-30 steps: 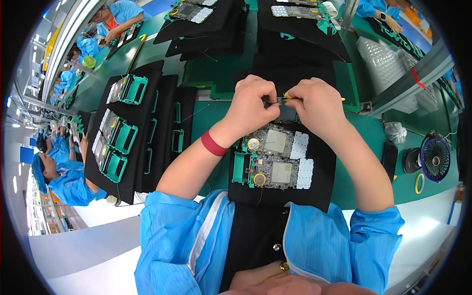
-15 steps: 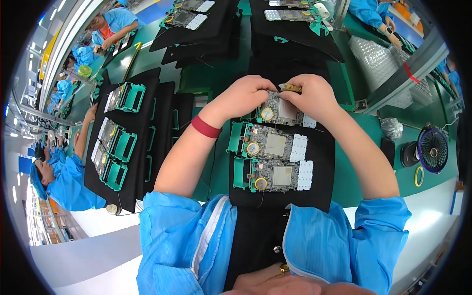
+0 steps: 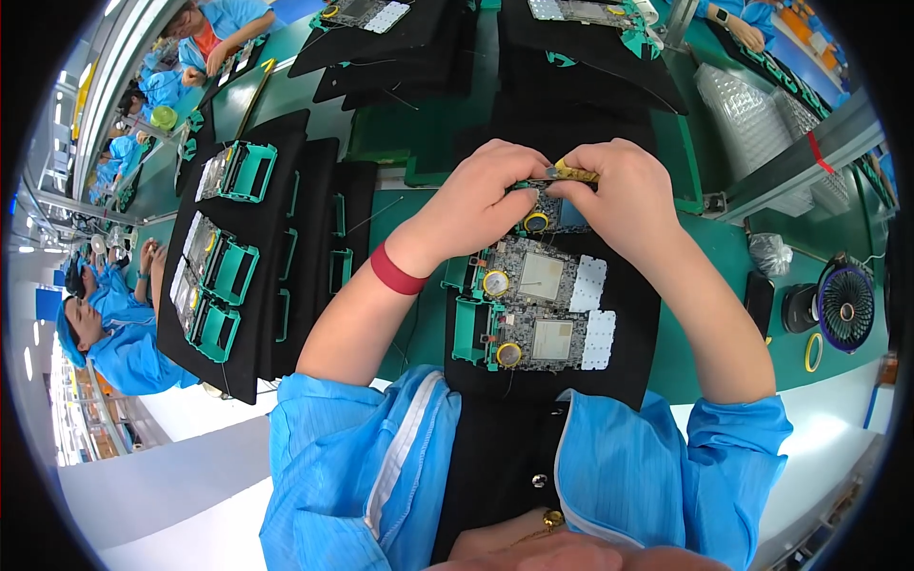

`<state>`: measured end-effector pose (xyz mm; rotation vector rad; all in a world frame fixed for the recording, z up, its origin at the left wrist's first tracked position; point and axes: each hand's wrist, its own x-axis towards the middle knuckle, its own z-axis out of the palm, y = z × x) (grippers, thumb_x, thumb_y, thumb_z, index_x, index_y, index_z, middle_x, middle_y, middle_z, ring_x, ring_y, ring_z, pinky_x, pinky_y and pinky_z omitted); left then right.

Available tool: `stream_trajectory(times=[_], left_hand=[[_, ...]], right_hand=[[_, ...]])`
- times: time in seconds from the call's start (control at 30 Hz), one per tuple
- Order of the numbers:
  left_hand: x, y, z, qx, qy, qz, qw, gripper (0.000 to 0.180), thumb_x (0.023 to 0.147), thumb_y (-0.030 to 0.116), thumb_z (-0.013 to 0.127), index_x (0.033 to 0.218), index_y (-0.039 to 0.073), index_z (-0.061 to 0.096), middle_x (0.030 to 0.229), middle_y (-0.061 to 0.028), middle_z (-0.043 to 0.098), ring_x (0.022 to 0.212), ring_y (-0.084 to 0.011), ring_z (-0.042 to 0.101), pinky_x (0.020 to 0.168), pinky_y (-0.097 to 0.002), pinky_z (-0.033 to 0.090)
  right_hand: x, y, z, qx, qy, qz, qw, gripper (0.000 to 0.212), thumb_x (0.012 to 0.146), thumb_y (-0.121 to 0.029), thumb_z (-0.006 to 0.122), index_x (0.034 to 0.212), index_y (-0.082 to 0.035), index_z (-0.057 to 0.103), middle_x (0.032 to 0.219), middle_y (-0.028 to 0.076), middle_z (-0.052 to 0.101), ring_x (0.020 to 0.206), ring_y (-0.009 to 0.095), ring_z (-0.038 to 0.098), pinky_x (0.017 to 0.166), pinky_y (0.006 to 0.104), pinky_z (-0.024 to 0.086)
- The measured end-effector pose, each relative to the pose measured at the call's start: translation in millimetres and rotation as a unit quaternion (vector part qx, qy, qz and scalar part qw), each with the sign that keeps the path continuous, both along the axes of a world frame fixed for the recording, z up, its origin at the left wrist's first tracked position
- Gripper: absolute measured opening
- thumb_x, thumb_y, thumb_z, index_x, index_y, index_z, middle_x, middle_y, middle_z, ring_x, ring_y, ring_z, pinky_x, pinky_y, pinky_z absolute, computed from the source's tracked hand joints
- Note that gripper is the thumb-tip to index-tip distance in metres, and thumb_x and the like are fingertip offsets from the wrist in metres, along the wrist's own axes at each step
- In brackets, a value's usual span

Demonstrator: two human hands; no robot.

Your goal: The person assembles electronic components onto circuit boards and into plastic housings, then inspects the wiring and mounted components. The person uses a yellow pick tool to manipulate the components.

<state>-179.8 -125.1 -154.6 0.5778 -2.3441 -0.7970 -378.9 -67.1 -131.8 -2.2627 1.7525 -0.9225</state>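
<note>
At the far end of a black mat (image 3: pixel 624 285), both hands meet over the farthest circuit board (image 3: pixel 562 211), which carries a yellow-rimmed coin cell. My left hand (image 3: pixel 481 195), with a red band at the wrist, is closed, thumb and fingers pinching the board's far edge. My right hand (image 3: pixel 624 186) is closed around a small yellow-brown piece (image 3: pixel 577 175); its thumb lies against the same board. The fingers hide much of that board. Nearer to me, a middle board (image 3: pixel 538 276) and a nearest board (image 3: pixel 552 341) lie flat, each with green plastic brackets and a white perforated panel.
Black mats with more boards (image 3: pixel 228 266) stack at the left, others at the back. On the right are clear plastic trays (image 3: pixel 738 124), a crumpled clear bag (image 3: pixel 769 254), a phone (image 3: pixel 759 303), a small fan (image 3: pixel 844 305) and a yellow ring (image 3: pixel 813 352). Co-workers sit at the left and far right.
The farthest board has shifted a little to the right and tilted, its metal cover now darker and its white panel out of sight. Both hands stay on it. The view has moved slightly.
</note>
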Motion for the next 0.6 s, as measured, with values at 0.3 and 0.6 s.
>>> stream_trajectory(times=[0.3, 0.6], left_hand=[[-3, 0, -4, 0.067, 0.019, 0.025, 0.997, 0.015, 0.088, 0.008, 0.054, 0.09, -0.002, 0.064, 0.101, -0.0123, 0.067, 0.096, -0.0252, 0.057, 0.086, -0.0357, 0.046], [-6, -2, -3, 0.061, -0.006, 0.029, 0.998, 0.018, 0.087, 0.01, 0.051, 0.091, -0.003, 0.063, 0.096, -0.0107, 0.065, 0.091, -0.0254, 0.055, 0.085, -0.0358, 0.044]], right_hand=[[0, 3, -2, -0.015, 0.012, 0.009, 1.0, 0.013, 0.074, -0.02, 0.078, 0.082, -0.011, 0.074, 0.074, 0.005, 0.068, 0.076, 0.024, 0.063, 0.067, 0.0371, 0.052], [-6, 3, -15, -0.091, 0.004, 0.029, 0.995, 0.014, 0.07, -0.012, 0.078, 0.082, -0.012, 0.07, 0.072, 0.001, 0.065, 0.07, 0.021, 0.06, 0.061, 0.0346, 0.05]])
